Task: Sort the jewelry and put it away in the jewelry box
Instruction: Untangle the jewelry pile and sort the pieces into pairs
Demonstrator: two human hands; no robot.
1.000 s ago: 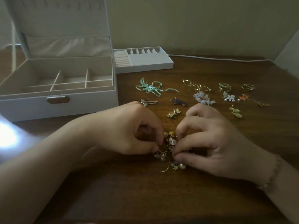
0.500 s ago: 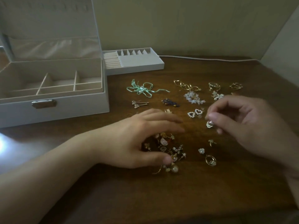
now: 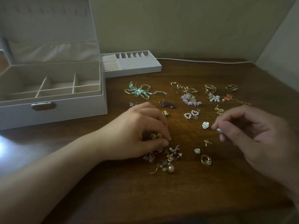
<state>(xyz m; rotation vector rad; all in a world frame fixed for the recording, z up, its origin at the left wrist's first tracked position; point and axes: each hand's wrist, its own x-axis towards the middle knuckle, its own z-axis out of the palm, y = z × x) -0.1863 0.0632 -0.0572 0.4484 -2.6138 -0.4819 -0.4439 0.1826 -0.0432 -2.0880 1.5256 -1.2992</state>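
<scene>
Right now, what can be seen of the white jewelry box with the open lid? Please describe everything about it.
The jewelry box is white or pale grey and rectangular, and looks covered in smooth leather-like material. It stands on the brown wooden table at the far left. Its lid stands open, upright, with a gathered fabric pocket inside. The pale lined interior is split by thin dividers into compartments, which look empty. A metal clasp sits on the front wall. Neither hand touches it.

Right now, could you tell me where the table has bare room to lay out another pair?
Bare wood runs along the near edge of the table, below the tangled pile and both hands. The box front borders another patch. It is crowded from the green ribbon bow across to the gold rings.
</scene>
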